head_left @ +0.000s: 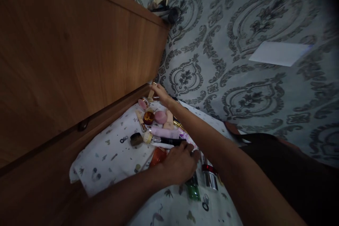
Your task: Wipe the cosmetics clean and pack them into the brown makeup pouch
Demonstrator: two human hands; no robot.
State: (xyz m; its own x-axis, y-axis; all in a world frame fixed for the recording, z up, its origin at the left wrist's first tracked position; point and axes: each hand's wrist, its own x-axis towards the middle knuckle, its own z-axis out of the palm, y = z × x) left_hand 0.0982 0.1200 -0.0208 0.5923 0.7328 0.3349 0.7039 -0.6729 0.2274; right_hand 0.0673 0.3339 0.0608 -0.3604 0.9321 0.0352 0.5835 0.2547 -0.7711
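My right hand (161, 95) reaches to the far corner, its fingers closed on a small beige tube (151, 94) that stands upright. Nearer to me, my left hand (181, 162) curls its fingers down among the cosmetics; what lies beneath them is hidden. Its fingertips are by the end of a black tube with a silver cap (169, 141). Around it lie a lilac tube (165, 132), an orange-red item (158, 156), a green-ended bottle (194, 192) and a silver container with a red band (210, 176). An amber jar (148, 117) and a pink round jar (160, 117) sit between the hands.
The cosmetics lie on a white patterned cloth (111, 152). A wooden panel (79, 49) rises on the left, with a dark knob (83, 125) low on it. Patterned wallpaper (212, 67) bounds the far right, with a white paper (280, 53) on it. A dark strap (254, 136) lies at right.
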